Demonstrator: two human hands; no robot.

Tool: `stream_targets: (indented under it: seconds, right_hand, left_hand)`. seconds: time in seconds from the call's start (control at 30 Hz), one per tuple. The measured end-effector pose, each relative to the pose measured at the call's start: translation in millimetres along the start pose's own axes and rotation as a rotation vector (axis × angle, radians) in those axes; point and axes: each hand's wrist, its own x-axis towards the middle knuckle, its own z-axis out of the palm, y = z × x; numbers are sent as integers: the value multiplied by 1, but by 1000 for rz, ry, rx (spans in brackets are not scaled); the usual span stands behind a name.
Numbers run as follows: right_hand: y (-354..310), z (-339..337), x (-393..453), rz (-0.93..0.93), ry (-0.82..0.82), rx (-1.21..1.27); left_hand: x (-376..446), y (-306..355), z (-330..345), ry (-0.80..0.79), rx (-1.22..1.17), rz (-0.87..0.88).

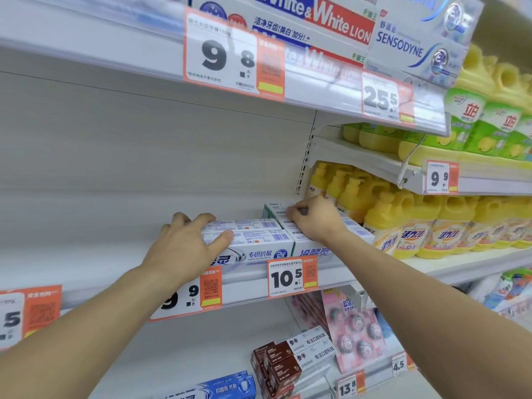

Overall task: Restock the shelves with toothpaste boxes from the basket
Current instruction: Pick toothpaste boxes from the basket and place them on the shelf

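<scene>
White toothpaste boxes (pixel 259 243) lie flat near the front edge of the middle shelf (pixel 86 254), side by side and stacked, just left of the upright that divides the bays. The left hand (pixel 188 240) rests on top of the left-most boxes, fingers spread fairly wide, thumb lying across the front box's top face. The right hand (pixel 312 218) sits on the right-hand stack, its fingers curled onto the edge of the upper box (pixel 276 210), which has a green end; how firmly it grips cannot be told. The rest of that shelf, to the left of the boxes, is bare white.

On the shelf's front rail hang orange price tags (pixel 292 277), one reading 10.5. The top shelf holds red-and-blue boxes (pixel 316 21) and pale Sensodyne boxes (pixel 417 38). The bottom shelf holds brown boxes (pixel 282 367), a blue box (pixel 227 384) and pink hanging packs (pixel 357 329). The bay to the right holds rows of yellow bottles (pixel 417 223), with green-labelled yellow bottles (pixel 489 125) on the shelf above.
</scene>
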Motion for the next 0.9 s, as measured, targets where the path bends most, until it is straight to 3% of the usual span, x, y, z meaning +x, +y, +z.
stream_targets:
  seconds: [0.13,0.23,0.3,0.4,0.5,0.67,0.8,0.9]
  right_hand:
    - [-16,-9,-28,-76,336,151]
    - [-37,-11,-67,-184,428,279]
    - [-53,-4,-102,-208,436,384]
    - [-86,21,-162,-113,247,573]
    - [-114,67,-218,-15,-116,614]
    - [-146,155,-295,-80,-879,315]
    - [-155,200,-340,-223,-1073,124]
    - [-159,222,-357,-210,-1156,94]
  left_hand:
    - [-2,1,-4,43,148,34]
    - [-14,6,-12,317,-9,185]
    - [-33,10,-21,478,-211,309]
    - [-82,0,-30,535,-345,469]
    - [-142,-43,-26,355,-364,499]
    - [-228,-160,6,-211,-177,164]
    - [-292,-255,32,-588,105,-52]
    - [-338,-312,45,-712,179,-195]
